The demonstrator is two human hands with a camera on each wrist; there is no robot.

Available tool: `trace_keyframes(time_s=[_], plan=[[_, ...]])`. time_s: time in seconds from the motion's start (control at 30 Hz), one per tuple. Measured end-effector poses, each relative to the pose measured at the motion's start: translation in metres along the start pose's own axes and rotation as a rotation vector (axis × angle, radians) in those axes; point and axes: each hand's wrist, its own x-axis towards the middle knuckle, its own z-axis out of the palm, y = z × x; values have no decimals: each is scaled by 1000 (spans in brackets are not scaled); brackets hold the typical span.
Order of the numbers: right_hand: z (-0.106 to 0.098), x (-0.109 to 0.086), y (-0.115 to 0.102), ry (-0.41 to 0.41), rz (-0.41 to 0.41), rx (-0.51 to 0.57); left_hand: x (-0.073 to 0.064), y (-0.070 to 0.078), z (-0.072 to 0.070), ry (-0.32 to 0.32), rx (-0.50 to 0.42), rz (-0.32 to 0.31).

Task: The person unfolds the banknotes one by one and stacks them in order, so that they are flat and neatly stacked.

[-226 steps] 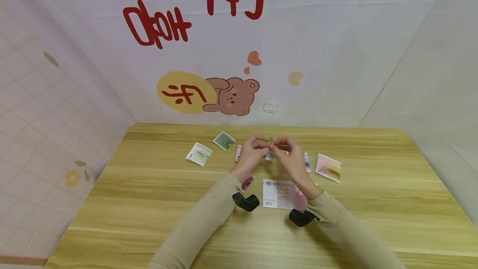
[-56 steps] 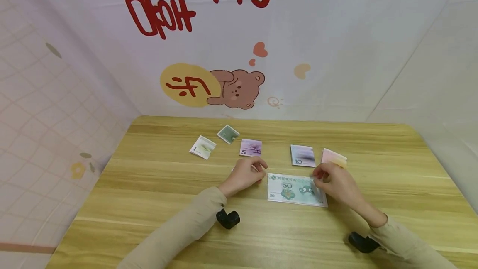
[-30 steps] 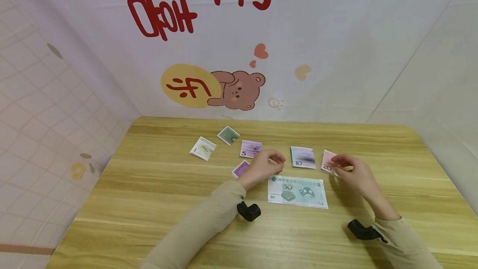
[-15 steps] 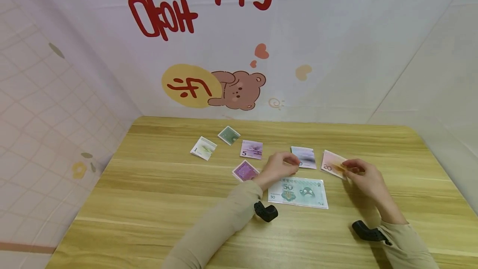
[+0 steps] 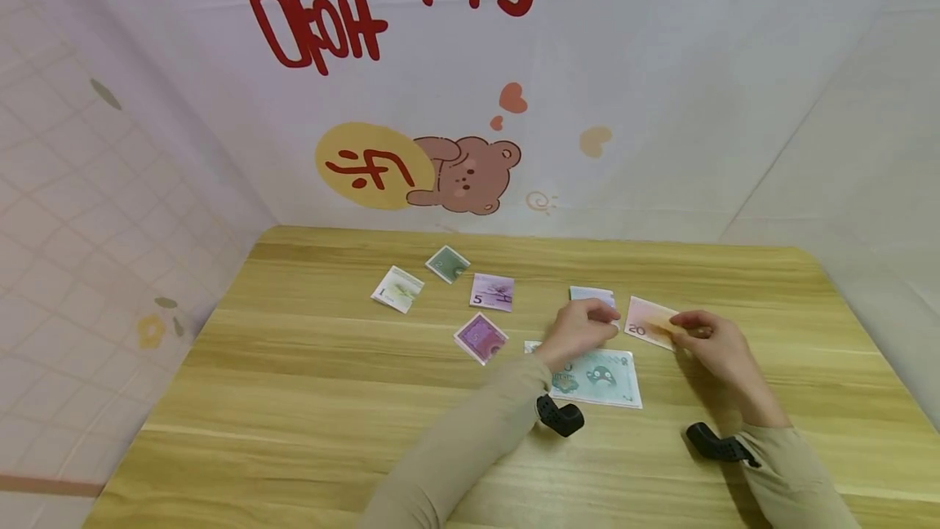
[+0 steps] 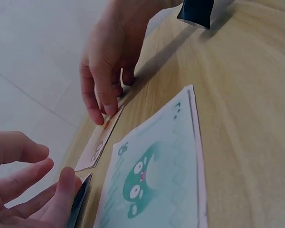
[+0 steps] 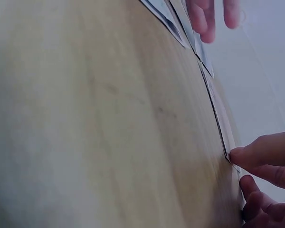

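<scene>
My right hand (image 5: 716, 345) pinches the right edge of the pink-orange 20 banknote (image 5: 648, 318) at the table's right side. In the right wrist view, its thumb and fingers meet at that banknote's end (image 7: 221, 114). The left hand (image 5: 580, 331), fingers loosely bent and holding nothing, hovers by the bluish 10 banknote (image 5: 590, 294) and hides most of it. Under the left wrist, partly covered, lies the large green 50 banknote (image 5: 605, 380). A pinkish sheet edge (image 6: 199, 175) shows beneath it in the left wrist view.
Left of the hands lie small banknotes: a 1 (image 5: 397, 290), a green 2 (image 5: 447, 264), a purple 5 (image 5: 492, 292) and a magenta one marked 5 (image 5: 481, 338). A white printed cloth (image 5: 624, 64) hangs behind the wooden table (image 5: 294, 415).
Earlier both hands worked together on a banknote, with the 100 banknote face-up where the 50 now lies. Since then the right hand moved to the 20 banknote; the left slid rightward to the 10.
</scene>
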Motion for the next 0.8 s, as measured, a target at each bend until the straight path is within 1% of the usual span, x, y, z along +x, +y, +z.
trace_keyframes(time_s=[0.1,0.2,0.33,0.43,0.57,0.67,0.8], plan=[[1,1,-2,-9,3,9,6,1,7,16,58,28],[1,1,-3,-23,11,17,11,3,16,44,106,34],[1,2,-4,-28,4,20,17,9,28,83,110,3],[1,2,-4,-31,-1,28,17,14,35,100,114,-28],[0,1,-4,-36,-3,29,16,19,41,123,143,-48],[0,1,-5,-42,-6,29,17,21,43,148,110,-69],[0,1,-3,-49,-4,31,18,19,44,190,-13,-118]])
